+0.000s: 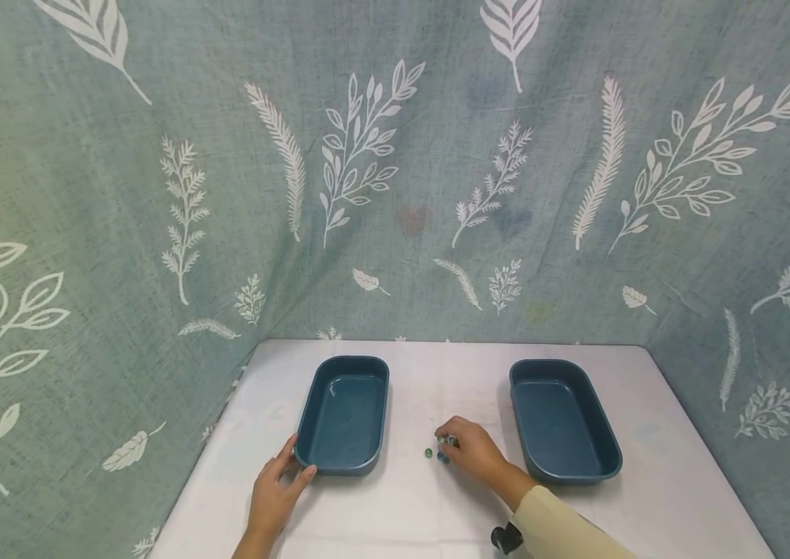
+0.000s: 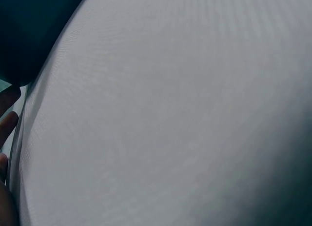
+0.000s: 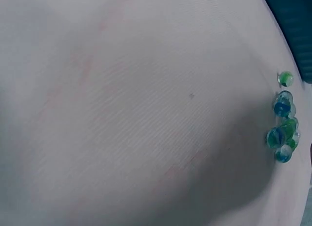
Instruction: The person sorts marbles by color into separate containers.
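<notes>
Judging marbles light, hard, slippery; I'd pinch mid-sides. Right hand: can't tell grip. Left hand: relaxed against tray.

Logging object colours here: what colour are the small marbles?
The marbles are see-through with green and blue, best seen in the right wrist view.

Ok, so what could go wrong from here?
The round, green-and-blue glass marbles lie loose on the white tabletop; the right hand could knock some rolling. One green glass marble sits slightly apart and might be missed. The left hand touches the dark teal, rectangular left tray, so a push could shift it.
</notes>
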{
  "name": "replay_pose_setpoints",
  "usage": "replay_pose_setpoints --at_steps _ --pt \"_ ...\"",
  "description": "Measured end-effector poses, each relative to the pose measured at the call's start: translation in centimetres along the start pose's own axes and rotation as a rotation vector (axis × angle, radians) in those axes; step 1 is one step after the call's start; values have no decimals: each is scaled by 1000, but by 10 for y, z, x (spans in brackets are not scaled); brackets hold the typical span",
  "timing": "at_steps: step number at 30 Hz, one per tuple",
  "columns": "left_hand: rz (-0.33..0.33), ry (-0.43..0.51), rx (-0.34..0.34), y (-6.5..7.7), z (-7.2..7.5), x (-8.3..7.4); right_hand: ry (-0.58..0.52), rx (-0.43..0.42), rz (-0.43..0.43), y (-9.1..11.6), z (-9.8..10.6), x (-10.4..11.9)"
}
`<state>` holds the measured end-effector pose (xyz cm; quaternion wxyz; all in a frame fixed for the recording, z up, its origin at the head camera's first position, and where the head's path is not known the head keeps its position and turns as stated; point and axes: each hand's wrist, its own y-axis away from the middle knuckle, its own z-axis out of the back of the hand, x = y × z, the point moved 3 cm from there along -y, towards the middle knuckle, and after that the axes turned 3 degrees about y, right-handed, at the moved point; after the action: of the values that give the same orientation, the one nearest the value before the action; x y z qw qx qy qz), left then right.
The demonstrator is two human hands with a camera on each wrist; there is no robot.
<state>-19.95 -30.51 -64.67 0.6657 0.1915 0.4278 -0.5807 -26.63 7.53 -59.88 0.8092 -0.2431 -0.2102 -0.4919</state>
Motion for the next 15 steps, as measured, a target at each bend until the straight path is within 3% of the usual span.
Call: replay_pose_setpoints --at_steps 15 --pt "-5 14 -1 -1 0 1 -87 31 -56 -21 -3 9"
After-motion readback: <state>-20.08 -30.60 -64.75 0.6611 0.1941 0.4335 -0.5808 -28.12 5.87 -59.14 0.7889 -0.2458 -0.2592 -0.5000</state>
